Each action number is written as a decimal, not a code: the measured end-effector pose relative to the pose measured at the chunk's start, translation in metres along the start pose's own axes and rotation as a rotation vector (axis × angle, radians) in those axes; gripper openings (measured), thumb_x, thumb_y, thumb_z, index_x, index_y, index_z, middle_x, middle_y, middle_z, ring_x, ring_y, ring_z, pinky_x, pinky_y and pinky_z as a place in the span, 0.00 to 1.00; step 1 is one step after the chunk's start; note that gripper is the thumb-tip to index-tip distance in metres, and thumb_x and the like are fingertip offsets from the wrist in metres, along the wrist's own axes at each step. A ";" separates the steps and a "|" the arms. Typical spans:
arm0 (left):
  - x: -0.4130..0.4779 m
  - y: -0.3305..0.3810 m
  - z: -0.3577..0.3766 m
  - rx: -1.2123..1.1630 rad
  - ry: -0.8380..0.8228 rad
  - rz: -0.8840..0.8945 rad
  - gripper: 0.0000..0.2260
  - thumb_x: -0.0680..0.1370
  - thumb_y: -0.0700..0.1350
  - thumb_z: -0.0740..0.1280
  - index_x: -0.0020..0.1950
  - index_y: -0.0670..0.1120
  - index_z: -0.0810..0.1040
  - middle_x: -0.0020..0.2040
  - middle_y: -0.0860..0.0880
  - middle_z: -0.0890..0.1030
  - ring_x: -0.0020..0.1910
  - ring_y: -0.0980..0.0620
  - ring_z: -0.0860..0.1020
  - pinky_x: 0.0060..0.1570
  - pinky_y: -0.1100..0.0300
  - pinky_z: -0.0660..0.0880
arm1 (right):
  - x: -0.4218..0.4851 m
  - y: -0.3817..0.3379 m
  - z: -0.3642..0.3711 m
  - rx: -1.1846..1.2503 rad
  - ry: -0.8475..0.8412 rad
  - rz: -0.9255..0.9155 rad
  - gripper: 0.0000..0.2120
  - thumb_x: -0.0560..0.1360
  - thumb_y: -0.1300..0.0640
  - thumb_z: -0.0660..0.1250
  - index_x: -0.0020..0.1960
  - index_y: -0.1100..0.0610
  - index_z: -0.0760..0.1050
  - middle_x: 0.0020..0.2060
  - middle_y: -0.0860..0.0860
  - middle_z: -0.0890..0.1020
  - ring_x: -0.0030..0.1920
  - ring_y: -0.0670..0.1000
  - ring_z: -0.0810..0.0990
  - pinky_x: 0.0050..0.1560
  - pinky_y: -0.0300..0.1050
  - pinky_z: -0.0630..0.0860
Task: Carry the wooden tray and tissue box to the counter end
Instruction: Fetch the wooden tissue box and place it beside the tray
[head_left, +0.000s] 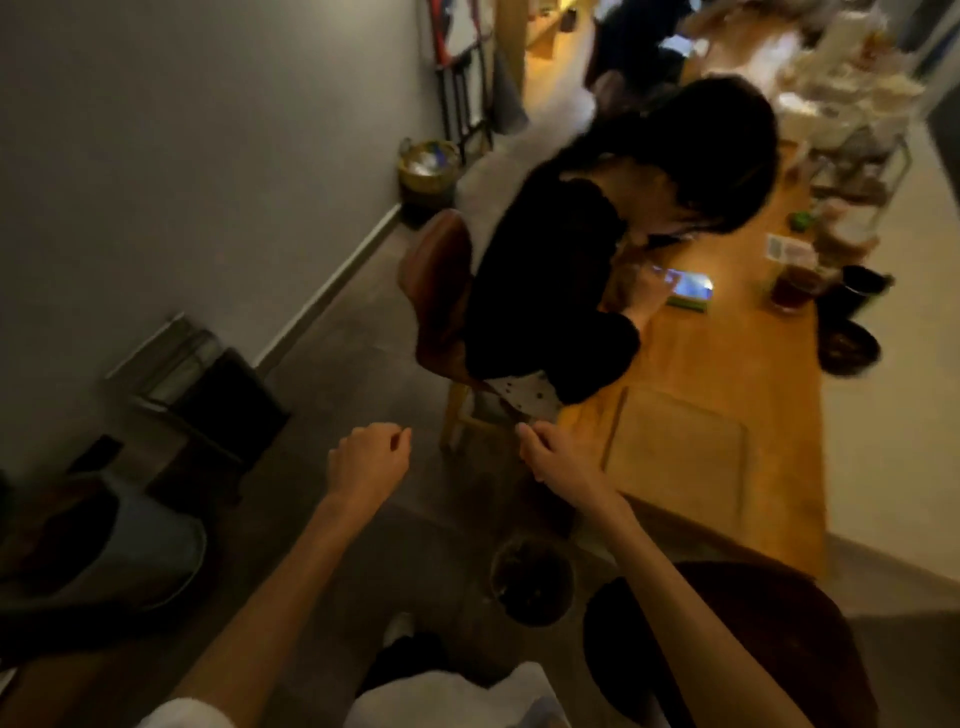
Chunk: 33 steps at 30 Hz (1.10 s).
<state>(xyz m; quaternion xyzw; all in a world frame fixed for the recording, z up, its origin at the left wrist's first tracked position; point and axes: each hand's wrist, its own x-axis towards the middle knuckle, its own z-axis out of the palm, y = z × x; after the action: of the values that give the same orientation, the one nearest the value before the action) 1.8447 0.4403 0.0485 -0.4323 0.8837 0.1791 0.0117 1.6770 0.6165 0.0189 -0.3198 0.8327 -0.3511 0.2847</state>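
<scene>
A flat wooden tray (680, 441) lies on the long wooden counter (748, 358), near its close end. My right hand (553, 457) hovers just left of the tray's near corner, fingers loosely curled, holding nothing. My left hand (369, 457) hangs in the air over the floor, further left, fingers curled and not holding anything. No tissue box can be made out in this blurred view.
A seated person (597, 249) in black leans over a lit phone (685, 286) on the counter, on a wooden chair (436, 291). Bowls and a dark drink (792, 288) sit further along. A brown stool (727, 639) and a small bin (532, 577) stand below my right arm.
</scene>
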 end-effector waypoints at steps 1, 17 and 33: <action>0.012 -0.014 -0.014 0.042 0.024 0.007 0.16 0.82 0.53 0.60 0.42 0.47 0.80 0.43 0.45 0.82 0.46 0.42 0.82 0.41 0.54 0.69 | 0.018 -0.022 0.009 -0.048 -0.007 -0.032 0.20 0.83 0.47 0.55 0.38 0.56 0.74 0.30 0.52 0.77 0.31 0.49 0.76 0.36 0.46 0.71; 0.327 -0.229 -0.265 0.237 0.288 0.070 0.17 0.83 0.54 0.57 0.58 0.48 0.81 0.57 0.44 0.82 0.54 0.41 0.81 0.50 0.51 0.75 | 0.361 -0.362 0.109 -0.516 0.055 -0.484 0.23 0.80 0.39 0.54 0.71 0.47 0.70 0.73 0.50 0.68 0.74 0.55 0.65 0.69 0.56 0.69; 0.700 -0.201 -0.269 0.178 0.118 0.248 0.17 0.82 0.55 0.58 0.65 0.50 0.78 0.62 0.46 0.79 0.59 0.44 0.79 0.55 0.53 0.74 | 0.684 -0.377 0.050 -0.496 0.299 -0.218 0.28 0.76 0.37 0.63 0.72 0.49 0.69 0.70 0.52 0.74 0.71 0.53 0.71 0.70 0.53 0.67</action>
<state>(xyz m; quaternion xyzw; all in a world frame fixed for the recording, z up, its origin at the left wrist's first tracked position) 1.5965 -0.2925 0.1162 -0.3270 0.9418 0.0742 -0.0242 1.4045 -0.1113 0.1079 -0.4117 0.8865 -0.2086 0.0328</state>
